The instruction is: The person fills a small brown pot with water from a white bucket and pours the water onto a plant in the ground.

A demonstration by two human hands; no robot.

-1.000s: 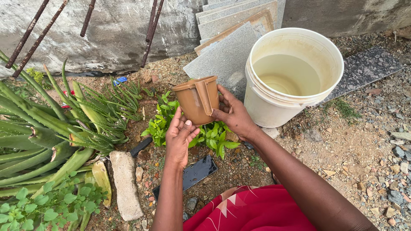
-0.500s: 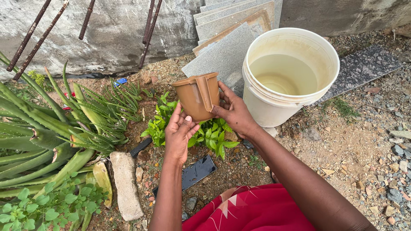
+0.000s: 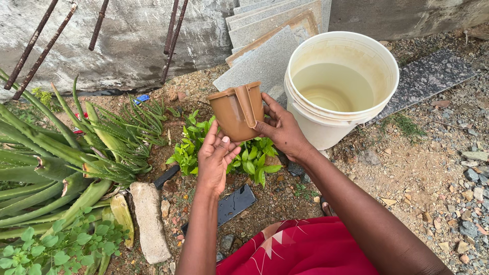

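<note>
A brown plastic jug (image 3: 235, 110) with a handle hangs tilted over a small leafy green plant (image 3: 252, 160). My right hand (image 3: 283, 130) grips its side near the handle. My left hand (image 3: 215, 157) supports it from below, fingers against its base. No water is seen leaving the jug. A white bucket (image 3: 318, 130) partly filled with cloudy water stands on the ground just right of the jug.
Aloe plants (image 3: 56, 153) spread at the left. A pale stone (image 3: 148, 219) and a dark tile piece (image 3: 234, 203) lie on the soil. Stone slabs (image 3: 265, 35) and rusty rods (image 3: 35, 46) lean on the concrete wall. Gravel (image 3: 458, 193) covers the right side.
The jug and both hands have drifted slightly up and to the right. My left hand has shifted a little under the jug's base.
</note>
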